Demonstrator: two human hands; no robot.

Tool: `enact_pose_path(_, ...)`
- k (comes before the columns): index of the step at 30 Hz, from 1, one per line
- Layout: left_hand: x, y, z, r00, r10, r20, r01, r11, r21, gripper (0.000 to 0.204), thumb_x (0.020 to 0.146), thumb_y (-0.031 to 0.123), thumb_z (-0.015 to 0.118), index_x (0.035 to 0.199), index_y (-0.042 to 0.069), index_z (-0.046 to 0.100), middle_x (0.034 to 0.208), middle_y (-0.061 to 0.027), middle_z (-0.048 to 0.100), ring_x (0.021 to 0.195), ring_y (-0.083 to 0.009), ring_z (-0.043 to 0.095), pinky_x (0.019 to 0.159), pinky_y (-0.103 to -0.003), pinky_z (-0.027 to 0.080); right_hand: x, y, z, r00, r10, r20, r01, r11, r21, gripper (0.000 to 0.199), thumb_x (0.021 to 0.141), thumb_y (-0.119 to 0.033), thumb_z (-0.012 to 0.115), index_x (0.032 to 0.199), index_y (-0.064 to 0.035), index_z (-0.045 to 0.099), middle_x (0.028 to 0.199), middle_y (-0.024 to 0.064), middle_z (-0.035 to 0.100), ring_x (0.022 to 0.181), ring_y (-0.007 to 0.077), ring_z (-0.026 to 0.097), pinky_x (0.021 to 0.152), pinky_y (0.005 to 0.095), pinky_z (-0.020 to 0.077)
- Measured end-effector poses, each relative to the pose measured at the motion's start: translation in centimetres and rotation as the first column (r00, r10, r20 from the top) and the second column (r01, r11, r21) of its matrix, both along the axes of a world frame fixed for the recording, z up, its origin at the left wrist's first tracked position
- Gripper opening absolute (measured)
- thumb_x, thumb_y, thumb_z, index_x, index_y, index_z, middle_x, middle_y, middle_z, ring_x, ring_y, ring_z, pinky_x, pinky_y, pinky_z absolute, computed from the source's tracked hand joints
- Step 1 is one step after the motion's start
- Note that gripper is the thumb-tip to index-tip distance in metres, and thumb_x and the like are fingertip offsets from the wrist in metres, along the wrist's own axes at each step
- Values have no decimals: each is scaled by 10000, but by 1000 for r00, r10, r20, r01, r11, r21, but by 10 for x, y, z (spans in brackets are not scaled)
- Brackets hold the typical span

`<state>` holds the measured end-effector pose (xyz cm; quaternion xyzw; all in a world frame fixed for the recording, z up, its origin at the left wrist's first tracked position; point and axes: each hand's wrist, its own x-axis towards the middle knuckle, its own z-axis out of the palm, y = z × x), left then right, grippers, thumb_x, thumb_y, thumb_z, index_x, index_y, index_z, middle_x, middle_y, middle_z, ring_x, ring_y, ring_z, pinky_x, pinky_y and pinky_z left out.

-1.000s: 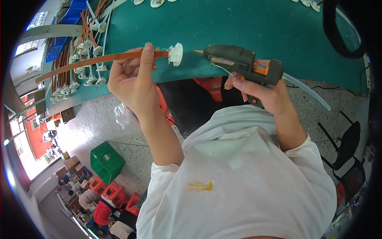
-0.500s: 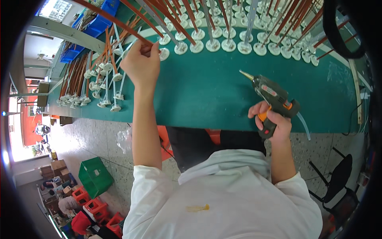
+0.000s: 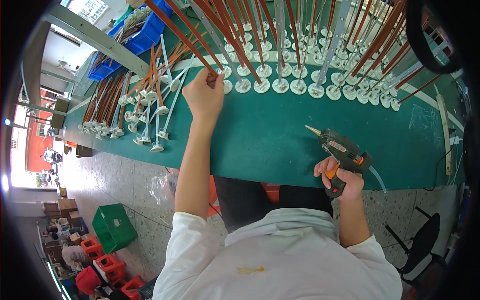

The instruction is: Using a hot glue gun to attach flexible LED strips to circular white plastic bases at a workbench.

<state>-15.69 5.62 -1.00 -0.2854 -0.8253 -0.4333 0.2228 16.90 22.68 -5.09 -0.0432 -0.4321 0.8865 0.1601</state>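
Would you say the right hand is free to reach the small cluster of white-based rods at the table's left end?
Probably not: the right hand grips a glue gun, and the cluster lies beyond the outstretched left hand.

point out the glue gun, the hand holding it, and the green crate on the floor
glue gun (image 3: 341, 150), head view, on its dark body behind the nozzle
right hand (image 3: 344, 179), head view, on the fingers wrapped round the grip
green crate (image 3: 114, 227), head view, on its near side wall

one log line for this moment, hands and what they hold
left hand: grips brown rod standing in row on green table | right hand: holds glue gun at table's near edge, nozzle clear of rods
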Motion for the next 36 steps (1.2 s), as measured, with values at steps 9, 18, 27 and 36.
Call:
enact_pose_path(9,4,-14,9,998,48,-36,-51,992,-112,224,763,158,816,872,2,699,739,-77,734,672,-154,723,654,-252,556,-5,-4,1,998,23,-51,-27,996,-82,226,831,-120,615,981,47,634,901,215,659,884,364,679,473,277,495)
enact_pose_path(18,-39,-111,60,973,-42,226,76,987,-142,435,785,198,810,1175,51,685,1046,-125,730,872,-173,718,776,-312,569,-8,-4,1,997,30,-65,-33,998,-60,258,830,-141,637,994,57,641,913,221,665,877,352,681,479,268,491)
enact_pose_path(27,-133,-116,54,952,234,-197,-301,837,-457,282,836,295,697,1027,93,741,918,-176,720,877,-326,702,795,-409,545,-4,3,7,999,1,37,-3,999,42,293,816,-208,624,958,48,625,895,207,650,844,344,651,492,286,486)
enact_pose_path(36,-5,-64,147,833,-304,-462,542,614,573,246,984,221,568,1076,44,712,1039,-92,696,984,-216,648,890,-334,490,-9,-22,19,993,-46,109,49,999,-24,297,802,-205,617,979,33,630,920,302,646,723,333,639,523,310,478)
